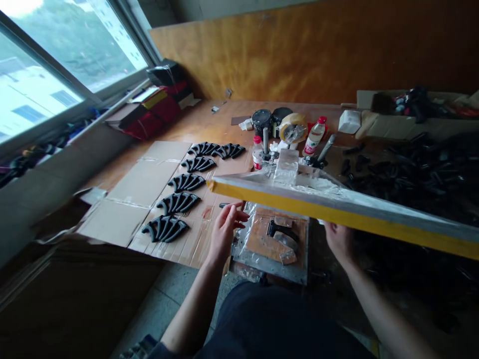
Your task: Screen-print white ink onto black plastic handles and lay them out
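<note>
**Screen-printing frame raised over the jig plate**

Screen-printing frame (337,209) — a long rail banded in yellow tape, its upper side wrapped in crinkled clear plastic — slants across the middle of the view, tilted up above a plate jig (271,244). The left hand (226,227) sits at the jig's left edge, fingers loosely spread and slightly curled, fingertips touching the plastic film there; it grips nothing. The right hand (339,239) reaches up under the frame's rail, its fingers hidden behind it, so whether it grips cannot be told. On the jig, a brown board covered in glossy film carries a black curved plastic part (280,230). To the left, flattened cardboard (149,189) holds five neat fanned stacks of matching black curved parts (178,203). Behind the frame stand two black tins (270,119), a roll of tape (293,127) and a red-capped bottle (314,135) — its label too blurred to read.
</note>
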Demonstrator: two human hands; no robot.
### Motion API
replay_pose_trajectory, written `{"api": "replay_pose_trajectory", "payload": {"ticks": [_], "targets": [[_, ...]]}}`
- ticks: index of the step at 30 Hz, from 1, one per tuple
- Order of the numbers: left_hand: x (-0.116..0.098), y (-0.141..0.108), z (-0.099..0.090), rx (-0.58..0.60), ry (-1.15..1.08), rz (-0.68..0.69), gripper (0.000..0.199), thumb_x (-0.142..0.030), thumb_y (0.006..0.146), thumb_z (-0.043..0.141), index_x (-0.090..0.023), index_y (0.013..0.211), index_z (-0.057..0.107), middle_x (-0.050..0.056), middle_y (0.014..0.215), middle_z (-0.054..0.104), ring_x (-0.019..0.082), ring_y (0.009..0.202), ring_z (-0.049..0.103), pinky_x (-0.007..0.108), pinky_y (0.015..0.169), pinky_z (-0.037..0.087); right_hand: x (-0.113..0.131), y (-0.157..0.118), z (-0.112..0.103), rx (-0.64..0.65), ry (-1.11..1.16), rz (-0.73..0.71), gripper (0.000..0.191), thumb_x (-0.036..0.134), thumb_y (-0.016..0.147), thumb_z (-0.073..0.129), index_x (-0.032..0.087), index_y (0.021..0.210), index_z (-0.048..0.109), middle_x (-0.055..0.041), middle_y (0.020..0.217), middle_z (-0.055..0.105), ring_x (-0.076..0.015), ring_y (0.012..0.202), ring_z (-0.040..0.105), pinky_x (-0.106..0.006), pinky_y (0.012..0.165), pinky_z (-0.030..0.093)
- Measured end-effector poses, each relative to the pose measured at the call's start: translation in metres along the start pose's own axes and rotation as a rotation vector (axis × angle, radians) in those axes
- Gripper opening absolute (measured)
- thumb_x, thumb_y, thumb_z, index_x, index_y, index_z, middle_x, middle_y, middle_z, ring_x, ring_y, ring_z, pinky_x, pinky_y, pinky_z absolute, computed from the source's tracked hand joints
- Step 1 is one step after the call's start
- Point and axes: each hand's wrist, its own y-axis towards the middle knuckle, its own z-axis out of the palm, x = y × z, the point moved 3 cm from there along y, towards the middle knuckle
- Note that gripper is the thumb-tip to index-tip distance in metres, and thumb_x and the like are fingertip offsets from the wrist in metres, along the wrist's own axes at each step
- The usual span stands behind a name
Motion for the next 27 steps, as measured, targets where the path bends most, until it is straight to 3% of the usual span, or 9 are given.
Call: {"api": "replay_pose_trajectory", "payload": {"ticks": [2, 5, 9, 14, 21, 25, 27], "targets": [[0.009, -0.007, -0.005, 0.054, -0.008, -0.050, 0.041, -0.052, 0.086, 0.055, -0.019, 0.107, 0.064, 0.003, 0.078, 0.068, 0.014, 0.072, 0.062, 0.024, 0.062, 0.048, 0.026, -0.023, 0.032, -0.003, -0.051, -0.120, 0.033, 0.029, 0.092, 0.042, 0.021, 0.114, 0.065, -0.0123, 0.114, 0.069, -0.0275, 0.104, 0.065, -0.041, 0.089, 0.052], [0.018, -0.017, -0.014, 0.102, 0.003, -0.093, 0.042, -0.052, 0.086, 0.055, -0.018, 0.109, 0.064, 0.004, 0.079, 0.068, 0.014, 0.073, 0.062, 0.023, 0.064, 0.047, 0.064, -0.041, 0.083, 0.099, -0.167, -0.419, 0.040, 0.016, 0.093, 0.035, 0.017, 0.123, 0.062, -0.0112, 0.133, 0.060, -0.0232, 0.122, 0.056, -0.039, 0.105, 0.045], [0.022, -0.023, -0.024, 0.139, 0.001, -0.095, 0.042, -0.053, 0.086, 0.054, -0.019, 0.109, 0.064, 0.004, 0.080, 0.068, 0.014, 0.074, 0.062, 0.023, 0.065, 0.047, 0.078, -0.063, 0.119, 0.197, -0.367, -0.596, 0.048, 0.007, 0.089, 0.036, 0.014, 0.132, 0.057, -0.0121, 0.138, 0.054, -0.0251, 0.134, 0.044, -0.046, 0.113, 0.036], [0.029, -0.023, -0.037, 0.149, -0.007, -0.110, 0.043, -0.053, 0.084, 0.057, -0.019, 0.109, 0.063, 0.003, 0.081, 0.068, 0.015, 0.075, 0.062, 0.024, 0.065, 0.047, 0.074, -0.086, 0.117, 0.250, -0.433, -0.655, 0.050, 0.005, 0.089, 0.034, 0.014, 0.133, 0.057, -0.0122, 0.138, 0.055, -0.0241, 0.133, 0.046, -0.046, 0.112, 0.038], [0.031, -0.019, -0.037, 0.192, 0.001, -0.134, 0.047, -0.055, 0.083, 0.057, -0.017, 0.109, 0.063, 0.006, 0.083, 0.068, 0.016, 0.076, 0.062, 0.024, 0.064, 0.047, 0.086, -0.068, 0.123, 0.230, -0.473, -0.612, 0.046, 0.008, 0.089, 0.039, 0.009, 0.130, 0.058, -0.0178, 0.138, 0.053, -0.0270, 0.132, 0.046, -0.048, 0.114, 0.034], [0.029, -0.015, -0.033, 0.206, 0.018, -0.148, 0.048, -0.057, 0.081, 0.059, -0.017, 0.107, 0.063, 0.006, 0.084, 0.068, 0.016, 0.077, 0.063, 0.023, 0.065, 0.047, 0.092, -0.090, 0.120, 0.307, -0.390, -0.651, 0.042, 0.009, 0.089, 0.039, 0.012, 0.123, 0.063, -0.0147, 0.133, 0.059, -0.0250, 0.133, 0.046, -0.045, 0.114, 0.034], [0.026, -0.012, -0.030, 0.214, 0.022, -0.138, 0.048, -0.057, 0.081, 0.059, -0.017, 0.107, 0.064, 0.006, 0.083, 0.068, 0.016, 0.078, 0.063, 0.023, 0.065, 0.048, 0.099, -0.097, 0.111, 0.342, -0.284, -0.589, 0.038, 0.013, 0.091, 0.038, 0.014, 0.117, 0.066, -0.0137, 0.129, 0.062, -0.0247, 0.129, 0.050, -0.044, 0.113, 0.035]]}}
